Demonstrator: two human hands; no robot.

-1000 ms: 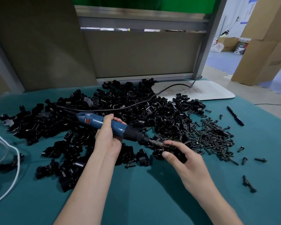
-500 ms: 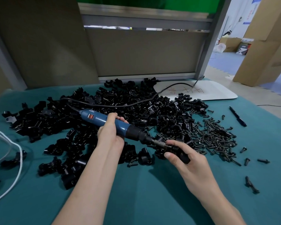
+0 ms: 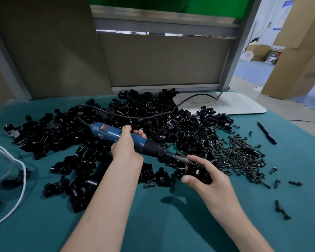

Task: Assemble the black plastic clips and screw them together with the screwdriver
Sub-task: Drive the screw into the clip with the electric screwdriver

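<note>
One clip (image 3: 198, 172) in right hand (image 3: 214, 182), screwdriver (image 3: 108, 132) in left hand (image 3: 127, 149).

Heap of clips (image 3: 135, 120) on tabletop (image 3: 153, 224), middle and left, reaching back to partition (image 3: 162, 60). Heap of screws (image 3: 244, 153) right of it, touching. Loose screws (image 3: 295, 183) further right, apart. Pen (image 3: 266, 132) right of screw heap. Board (image 3: 244, 106) at back right; cord (image 3: 144, 116) runs over board and clips to screwdriver (image 3: 107, 131). Screwdriver in left grip (image 3: 127, 148), over front of clip heap, tip pointing right, against single clip (image 3: 198, 170) in right grip (image 3: 207, 179). Cable (image 3: 24, 179) at left edge. Boxes (image 3: 295, 66) on floor, far right, behind tabletop.
</note>
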